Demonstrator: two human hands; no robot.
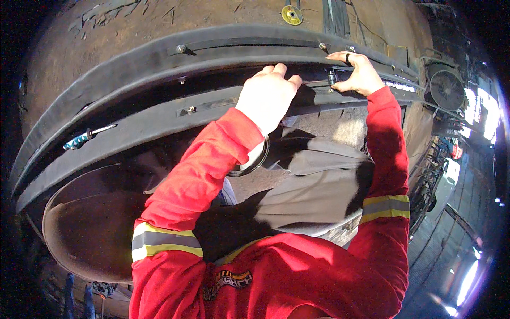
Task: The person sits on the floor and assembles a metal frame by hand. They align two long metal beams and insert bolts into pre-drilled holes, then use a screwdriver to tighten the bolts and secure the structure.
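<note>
Two long, curved dark strips (133, 139) with a deep gap between them run across in front of me. My left hand (268, 98) is closed over the gap near the middle, fingers bent down; whatever lies under them is hidden. Further right, my right hand (361, 74) spans the gap with thumb and index finger apart, a black ring on one finger. Beside its thumb stands a small dark metal cylinder (332, 77); whether the thumb touches it is unclear. Bolts stick up from the strips, including a far one (181, 49) and a near one (192, 109).
A screwdriver (78, 141) with a teal handle lies on the near strip at left. Beyond the strips is a yellow disc (292, 15) on a brown, worn surface. A round fan (446, 86) stands at far right. A rounded dark panel (95, 228) sits at lower left.
</note>
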